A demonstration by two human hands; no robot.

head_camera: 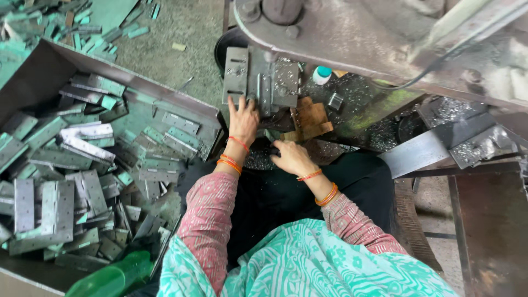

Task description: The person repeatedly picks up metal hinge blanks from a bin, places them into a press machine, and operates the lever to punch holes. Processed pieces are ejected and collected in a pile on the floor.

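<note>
My left hand reaches forward, its fingers spread against the near edge of a grey metal die block on a press machine; whether it pinches a plate there I cannot tell. My right hand rests lower with its fingers curled, at the edge of the press bed above my dark lap. What it grips is hidden under the fingers. Both wrists wear orange bangles, and my sleeves are pink and patterned.
A big metal tray on my left holds several grey-green hinge plates. A rusty bracket and a white bottle with a teal cap sit by the die. Metal chips cover the bed. A green bottle lies at the lower left.
</note>
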